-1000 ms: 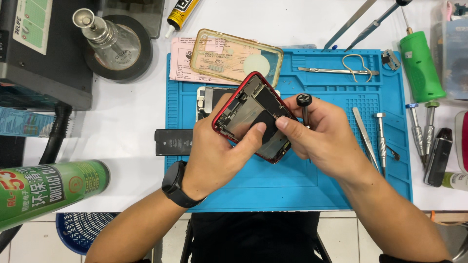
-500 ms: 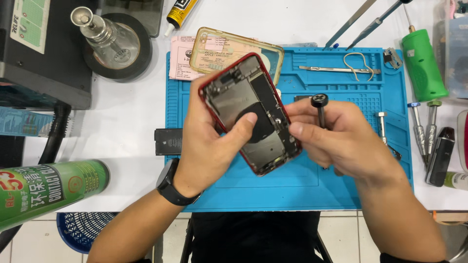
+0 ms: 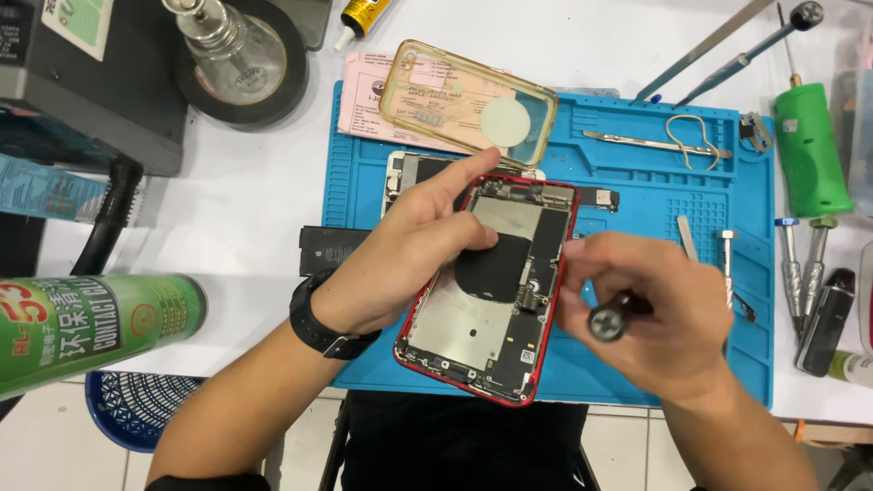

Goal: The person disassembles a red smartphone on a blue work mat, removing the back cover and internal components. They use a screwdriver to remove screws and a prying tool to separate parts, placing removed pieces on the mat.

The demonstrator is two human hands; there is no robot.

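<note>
Red phone housing point(image 3: 491, 291) opened, tilted above blue mat point(image 3: 637, 182) | left hand point(image 3: 400, 255) fingers clamped on its left edge, thumb on black disc | right hand point(image 3: 655, 309) fingers pinched on screwdriver point(image 3: 607, 320), just right of housing

Blue mat point(image 3: 637, 182) lying at centre. Clear case point(image 3: 468, 105) resting at 12 o'clock over pink slip point(image 3: 364, 100). Green can point(image 3: 91, 323) lying at 9. Green tool point(image 3: 807, 150) sitting at 2, tweezers point(image 3: 655, 144) beside it. Black battery point(image 3: 329, 249) lying left of centre.
</note>
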